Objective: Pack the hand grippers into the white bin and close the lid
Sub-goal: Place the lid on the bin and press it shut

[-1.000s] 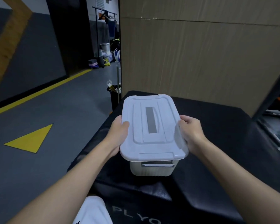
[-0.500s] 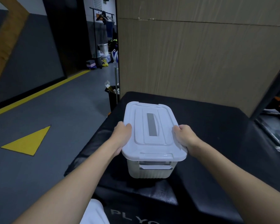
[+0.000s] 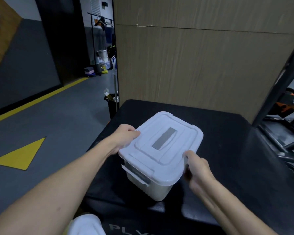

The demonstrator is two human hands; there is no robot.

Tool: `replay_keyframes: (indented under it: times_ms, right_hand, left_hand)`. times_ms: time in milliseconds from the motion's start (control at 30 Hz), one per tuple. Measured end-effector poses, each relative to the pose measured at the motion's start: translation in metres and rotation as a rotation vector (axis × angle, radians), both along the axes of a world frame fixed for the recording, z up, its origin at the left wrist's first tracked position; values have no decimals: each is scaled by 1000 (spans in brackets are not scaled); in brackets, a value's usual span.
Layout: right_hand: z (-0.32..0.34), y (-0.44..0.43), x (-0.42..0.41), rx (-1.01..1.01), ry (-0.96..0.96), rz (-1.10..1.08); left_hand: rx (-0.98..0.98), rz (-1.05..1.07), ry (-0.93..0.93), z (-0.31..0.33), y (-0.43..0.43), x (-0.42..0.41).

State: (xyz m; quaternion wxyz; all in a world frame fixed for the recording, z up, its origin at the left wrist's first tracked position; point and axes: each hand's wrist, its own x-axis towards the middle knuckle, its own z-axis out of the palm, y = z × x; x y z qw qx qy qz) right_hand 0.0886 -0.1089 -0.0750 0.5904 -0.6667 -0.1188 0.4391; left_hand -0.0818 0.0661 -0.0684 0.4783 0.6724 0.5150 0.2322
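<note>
On the black padded bench [image 3: 227, 150], the white bin [image 3: 153, 185] sits with its lid [image 3: 161, 146] on; left hand [image 3: 124, 138] and right hand [image 3: 197, 168] both grip the lid's edges. Packing looks finished, latches perhaps left.

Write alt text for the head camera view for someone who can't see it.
Two bare hands hold a white bin with its lid on, resting on a black padded surface: left hand on the lid's edge, right hand at its near corner. Grey floor lies left.

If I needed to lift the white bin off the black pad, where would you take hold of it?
Probably under the overhanging lid rim on the bin's two long sides, one hand from each side, where the left hand and right hand sit.
</note>
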Motion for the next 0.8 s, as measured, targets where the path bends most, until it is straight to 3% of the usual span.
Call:
replay_keyframes:
  times_ms: [167, 267, 367, 467, 533, 600, 700, 800]
  right_hand:
    - [-5, -29, -20, 34, 154, -46]
    - [-7, -30, -22, 55, 209, -21]
    - [-7, -30, -15, 45, 227, 60]
    - [-7, -35, 0, -5, 252, 179]
    - [-9, -43, 11, -56, 258, 263]
    - [-10, -53, 29, -41, 242, 198]
    - [-8, -49, 84, 74, 27, -80]
    - [2, -22, 129, 26, -137, 19]
  left_hand:
    - [162, -316, 335, 24, 21, 46]
    - [221, -393, 498, 22, 32, 67]
    - [456, -447, 748, 22, 21, 82]
    - [695, -529, 675, 29, -31, 113]
    - [700, -622, 667, 25, -63, 134]
    - [647, -653, 749, 13, -77, 146]
    - [726, -613, 828, 1, -81, 148]
    - [720, -599, 855, 1, -84, 151]
